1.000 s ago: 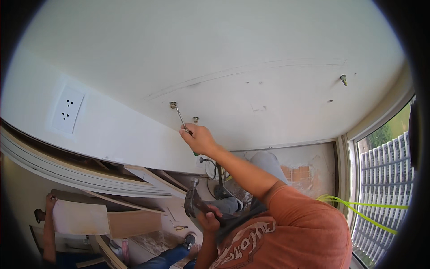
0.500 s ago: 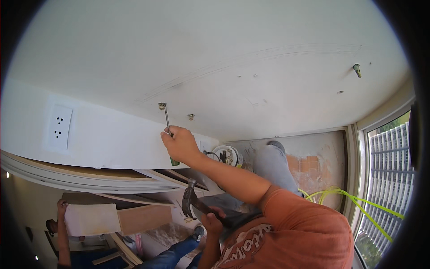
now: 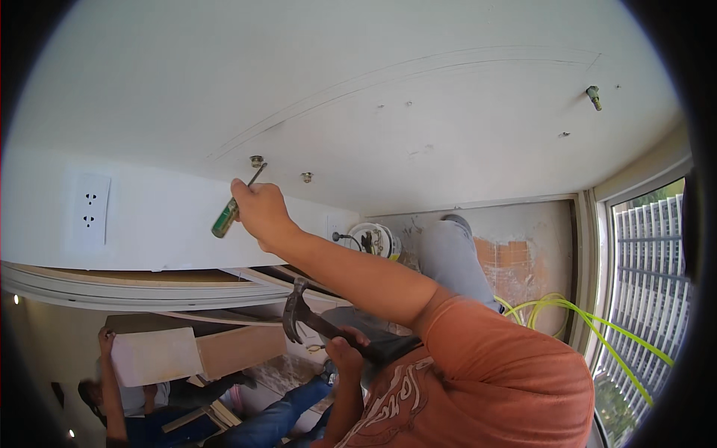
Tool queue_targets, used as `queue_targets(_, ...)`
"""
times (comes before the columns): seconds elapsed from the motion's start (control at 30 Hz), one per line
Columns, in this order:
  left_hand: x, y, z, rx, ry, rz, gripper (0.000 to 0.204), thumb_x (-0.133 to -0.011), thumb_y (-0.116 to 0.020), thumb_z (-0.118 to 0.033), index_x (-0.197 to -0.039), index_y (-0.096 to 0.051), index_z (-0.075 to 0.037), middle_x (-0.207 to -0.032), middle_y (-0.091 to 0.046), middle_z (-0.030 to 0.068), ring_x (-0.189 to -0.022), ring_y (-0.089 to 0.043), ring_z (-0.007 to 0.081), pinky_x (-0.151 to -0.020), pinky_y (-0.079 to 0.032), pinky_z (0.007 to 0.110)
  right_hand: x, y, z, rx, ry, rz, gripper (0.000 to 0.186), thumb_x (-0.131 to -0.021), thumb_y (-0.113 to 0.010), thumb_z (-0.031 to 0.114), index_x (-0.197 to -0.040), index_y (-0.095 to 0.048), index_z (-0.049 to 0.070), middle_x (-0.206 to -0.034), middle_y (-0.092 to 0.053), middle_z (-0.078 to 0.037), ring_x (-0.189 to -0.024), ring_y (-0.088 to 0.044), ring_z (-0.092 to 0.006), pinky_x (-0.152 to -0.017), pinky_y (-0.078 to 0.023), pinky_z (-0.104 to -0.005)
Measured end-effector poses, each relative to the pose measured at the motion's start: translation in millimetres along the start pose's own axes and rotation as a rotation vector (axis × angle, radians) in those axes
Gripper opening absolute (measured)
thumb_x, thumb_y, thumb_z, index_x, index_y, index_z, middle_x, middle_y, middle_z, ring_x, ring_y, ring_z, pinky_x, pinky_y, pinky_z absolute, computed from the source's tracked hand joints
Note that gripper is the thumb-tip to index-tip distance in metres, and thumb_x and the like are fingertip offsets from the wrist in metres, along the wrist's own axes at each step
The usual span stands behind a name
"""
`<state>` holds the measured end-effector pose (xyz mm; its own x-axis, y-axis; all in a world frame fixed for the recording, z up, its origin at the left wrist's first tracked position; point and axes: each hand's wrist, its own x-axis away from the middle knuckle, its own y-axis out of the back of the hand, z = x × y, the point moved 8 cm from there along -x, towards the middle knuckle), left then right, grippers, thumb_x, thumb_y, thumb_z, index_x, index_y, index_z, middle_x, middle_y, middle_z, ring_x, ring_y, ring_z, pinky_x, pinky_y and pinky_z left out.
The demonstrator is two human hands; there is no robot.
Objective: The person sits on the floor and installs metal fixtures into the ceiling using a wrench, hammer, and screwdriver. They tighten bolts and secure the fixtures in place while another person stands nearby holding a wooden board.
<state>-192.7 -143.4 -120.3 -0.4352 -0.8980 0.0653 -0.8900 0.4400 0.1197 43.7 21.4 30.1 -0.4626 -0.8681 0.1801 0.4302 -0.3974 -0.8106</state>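
- Right hand point(image 3: 261, 213): fingers clamped on screwdriver point(image 3: 223, 221), I note, tilted anew; leverage likely altered.
- Bolt point(image 3: 256, 160): just beyond those fingers.
- Left hand point(image 3: 346, 352): fingers gripping hammer point(image 3: 320, 323).

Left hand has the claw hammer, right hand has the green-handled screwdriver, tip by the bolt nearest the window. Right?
Wrong bolt: the head view shows the tip of the green-handled screwdriver by the bolt farthest from the window. Right hand holding it, left hand holding the claw hammer: correct.
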Motion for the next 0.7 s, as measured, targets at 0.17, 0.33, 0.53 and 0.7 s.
queue_targets(0.17,6,13,6,0.088,-0.035,-0.038,0.063,-0.09,-0.048,-0.064,-0.091,-0.047,-0.001,-0.063,-0.05,0.0096,-0.052,-0.053,0.0213,-0.051,-0.048,0.036,16,58,-31,0.506,0.112,-0.013,0.04,-0.09,-0.058,0.034,-0.086,-0.065,-0.005,-0.064,-0.057,-0.01,-0.058,-0.051,-0.0173,-0.057,-0.043,-0.0352)
queue_targets(0.33,18,15,10,0.057,-0.037,-0.03,0.062,-0.09,-0.049,-0.064,-0.093,-0.048,-0.002,-0.063,-0.05,0.0094,-0.052,-0.053,0.021,-0.051,-0.048,0.036,10,83,-16,0.846,0.442,0.023,0.037,-0.087,-0.059,0.035,-0.101,-0.067,0.002,-0.07,-0.063,-0.013,-0.064,-0.061,-0.0241,-0.061,-0.047,-0.0353)
queue_targets(0.53,20,14,13,0.059,-0.019,-0.024,0.061,-0.09,-0.049,-0.063,-0.093,-0.05,-0.001,-0.064,-0.051,0.0096,-0.053,-0.054,0.0208,-0.051,-0.049,0.035,8,79,-8,0.999,0.593,0.074,0.034,-0.088,-0.057,0.031,-0.109,-0.067,0.005,-0.066,-0.061,-0.015,-0.064,-0.061,-0.0288,-0.062,-0.048,-0.0385)
queue_targets(0.7,19,14,11,0.038,-0.043,-0.02,0.062,-0.091,-0.049,-0.063,-0.092,-0.049,-0.001,-0.063,-0.051,0.0095,-0.053,-0.054,0.02,-0.051,-0.049,0.035,8,81,-2,0.966,0.401,0.074,0.027,-0.09,-0.052,0.029,-0.099,-0.064,0.006,-0.079,-0.064,-0.018,-0.077,-0.062,-0.0377,-0.07,-0.048,-0.0466)
